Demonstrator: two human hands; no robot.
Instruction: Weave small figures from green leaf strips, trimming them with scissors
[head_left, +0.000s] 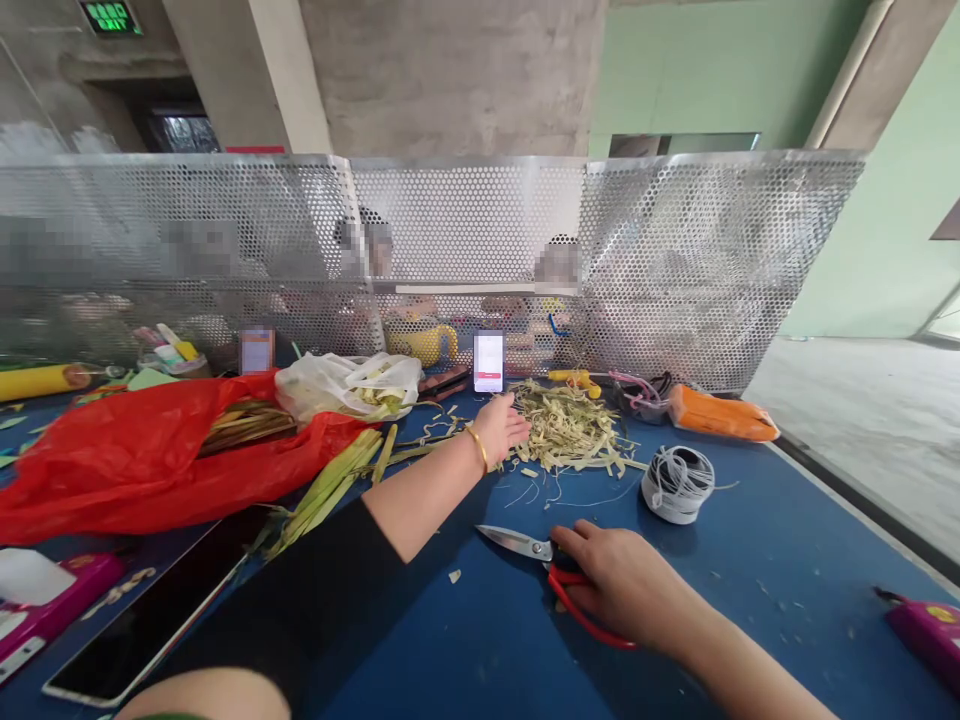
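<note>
My left hand (501, 428), with a gold bracelet on its wrist, reaches forward to the left edge of a pile of dry, pale green scraps (574, 425). Its fingers are stretched out, palm facing the scraps. Just beyond it a phone with a lit screen (488, 362) stands upright. My right hand (611, 575) rests over the handles of scissors (517, 541) lying on the blue table, fingers around the black and red grips. The blades point left and look closed. A ball of grey-white cord (678, 484) sits to the right, beyond my right hand.
Red bag (142, 450) and white bag (349, 385) at left, with husk strips (330, 490) and a tablet (150, 610). Orange packet (720, 413) and yellow tool (576, 380) lie at the back right. People sit behind the perforated metal screen (465, 220). Magenta devices lie at both sides.
</note>
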